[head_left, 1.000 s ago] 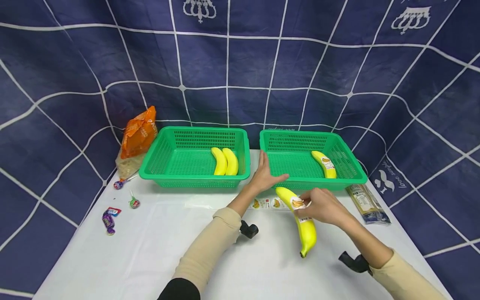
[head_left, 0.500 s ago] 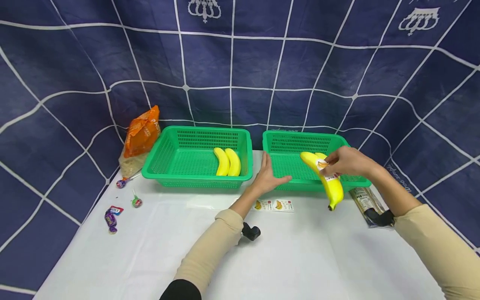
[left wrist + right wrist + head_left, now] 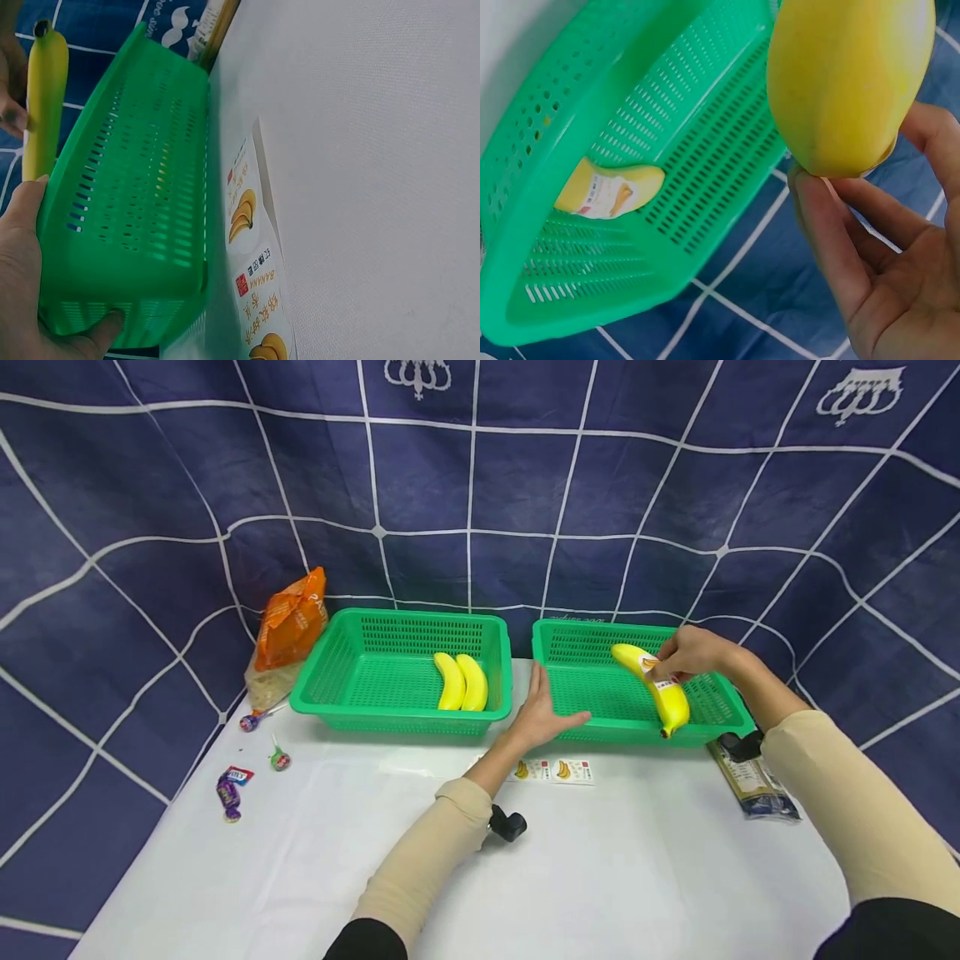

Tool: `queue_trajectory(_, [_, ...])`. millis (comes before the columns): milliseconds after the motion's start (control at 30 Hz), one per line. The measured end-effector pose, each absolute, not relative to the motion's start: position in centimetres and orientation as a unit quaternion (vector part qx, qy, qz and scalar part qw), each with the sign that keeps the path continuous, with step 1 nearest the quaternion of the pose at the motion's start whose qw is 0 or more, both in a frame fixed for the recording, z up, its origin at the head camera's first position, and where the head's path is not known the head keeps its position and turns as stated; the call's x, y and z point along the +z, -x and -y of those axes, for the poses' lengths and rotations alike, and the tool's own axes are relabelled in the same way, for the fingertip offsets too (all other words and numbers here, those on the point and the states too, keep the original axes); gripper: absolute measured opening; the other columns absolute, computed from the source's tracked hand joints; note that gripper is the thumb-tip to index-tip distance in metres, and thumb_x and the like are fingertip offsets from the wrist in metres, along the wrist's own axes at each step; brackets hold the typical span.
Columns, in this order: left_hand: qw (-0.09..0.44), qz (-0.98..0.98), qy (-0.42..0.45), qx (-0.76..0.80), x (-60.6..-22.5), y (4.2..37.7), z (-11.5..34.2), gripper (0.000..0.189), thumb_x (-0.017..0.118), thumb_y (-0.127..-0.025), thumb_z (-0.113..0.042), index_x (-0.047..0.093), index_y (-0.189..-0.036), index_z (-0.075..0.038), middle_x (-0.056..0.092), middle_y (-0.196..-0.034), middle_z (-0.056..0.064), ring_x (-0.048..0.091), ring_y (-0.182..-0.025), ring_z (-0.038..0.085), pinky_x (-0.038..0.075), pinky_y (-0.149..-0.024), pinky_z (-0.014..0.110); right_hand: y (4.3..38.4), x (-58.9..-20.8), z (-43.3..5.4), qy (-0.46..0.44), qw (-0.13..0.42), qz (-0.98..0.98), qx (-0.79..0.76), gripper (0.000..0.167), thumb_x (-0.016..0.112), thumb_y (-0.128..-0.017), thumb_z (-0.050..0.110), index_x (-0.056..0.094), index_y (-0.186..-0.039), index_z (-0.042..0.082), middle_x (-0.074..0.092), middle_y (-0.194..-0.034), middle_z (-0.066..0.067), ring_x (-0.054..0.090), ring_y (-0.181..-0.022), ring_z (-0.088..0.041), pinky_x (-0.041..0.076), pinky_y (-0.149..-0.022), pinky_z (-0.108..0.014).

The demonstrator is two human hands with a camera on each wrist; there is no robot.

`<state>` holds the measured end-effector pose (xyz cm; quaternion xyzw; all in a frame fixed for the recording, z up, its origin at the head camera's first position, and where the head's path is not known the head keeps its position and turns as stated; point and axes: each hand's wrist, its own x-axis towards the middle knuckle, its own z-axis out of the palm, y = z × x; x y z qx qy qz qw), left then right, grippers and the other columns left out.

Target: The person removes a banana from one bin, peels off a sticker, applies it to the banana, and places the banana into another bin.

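Note:
My right hand [image 3: 693,653] pinches a yellow banana [image 3: 673,703] with a sticker on it. It holds the banana tilted above the right green basket [image 3: 588,692]. Another stickered banana [image 3: 619,193] lies inside that basket in the right wrist view; the held one and the hand hide it in the head view. My left hand [image 3: 542,714] rests against the basket's front left corner, its fingers extended along the side and the thumb spread along the front rim. Just in front of the basket, a strip of banana stickers [image 3: 557,771] lies on the white table.
A second green basket [image 3: 397,720] on the left contains two bananas [image 3: 450,683]. Left of it stand an orange bag [image 3: 291,622], two lollipops [image 3: 280,759] and a purple wrapped candy [image 3: 228,795]. A flat packet [image 3: 753,787] lies at right. Blue curtain surrounds the table.
My right hand has carried the banana from above the table, right and away, to over the right basket. The left hand stays at the basket's corner.

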<state>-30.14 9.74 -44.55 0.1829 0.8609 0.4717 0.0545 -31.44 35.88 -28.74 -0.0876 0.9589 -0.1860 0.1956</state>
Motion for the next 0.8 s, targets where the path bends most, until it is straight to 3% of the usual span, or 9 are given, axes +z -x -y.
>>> queue_trajectory(333, [0.056, -0.854, -0.181, 0.485, -44.6, 30.0, -9.8, 0.12, 0.072, -0.08, -0.056, -0.009, -0.156, -0.011, -0.022, -0.164, -0.001, 0.02, -0.15, 0.033, 0.035, -0.116, 0.046, 35.7, -30.0, -37.7, 0.073, 0.24, -0.949, -0.193, 0.061, 0.07, -0.089, 0.035, 0.058, -0.124, -0.015, 0.068, -0.113, -0.024, 0.067, -0.083, -0.015, 0.06, -0.079, -0.036])
queue_trajectory(533, [0.048, -0.859, -0.18, 0.477, -44.8, 30.1, -9.9, 0.12, 0.071, -0.079, -0.058, -0.006, -0.156, -0.008, -0.02, -0.164, 0.0, 0.022, -0.149, 0.033, 0.038, -0.114, 0.046, 37.3, -31.6, -39.3, 0.064, 0.269, -0.937, -0.212, 0.06, 0.069, -0.09, 0.035, 0.058, -0.125, -0.013, 0.062, -0.124, -0.028, 0.069, -0.094, -0.021, 0.059, -0.086, -0.04])
queue_trajectory(800, [0.049, -0.855, -0.181, 0.484, -44.5, 29.9, -9.8, 0.121, 0.071, -0.079, -0.058, -0.007, -0.157, -0.009, -0.021, -0.164, -0.002, 0.025, -0.148, 0.035, 0.039, -0.113, 0.047, 38.5, -33.5, -41.0, 0.053, 0.252, -0.941, -0.218, 0.063, 0.068, -0.091, 0.039, 0.057, -0.125, -0.014, 0.061, -0.125, -0.03, 0.069, -0.092, -0.019, 0.059, -0.086, -0.041])
